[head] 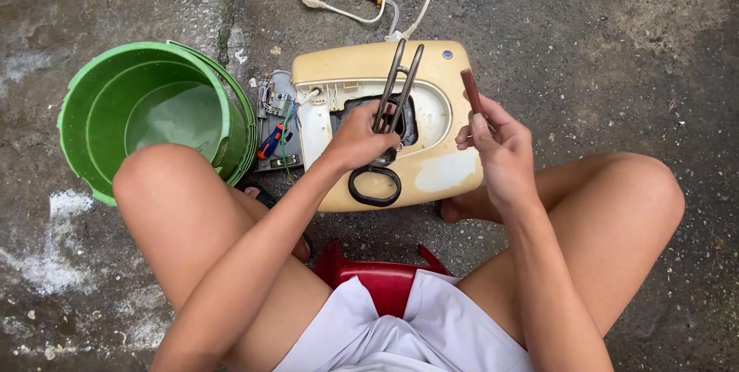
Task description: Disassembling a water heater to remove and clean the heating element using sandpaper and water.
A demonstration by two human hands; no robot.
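Observation:
My left hand (360,139) grips a dark metal heating element (402,72), its two long rods pointing away from me and its oval black ring (375,186) hanging below my fist. My right hand (496,145) pinches a thin reddish-brown stick-like piece (470,91), held upright beside the rods. Both hands hover over a yellowed cream plastic appliance casing (439,172) lying open on the concrete, with a dark cavity at its middle.
A green plastic bucket (100,122) with water stands at the left by my knee. A small circuit board and an orange-handled screwdriver (272,143) lie beside the casing. White cables with plugs (369,2) trail behind. I sit on a red stool (369,272).

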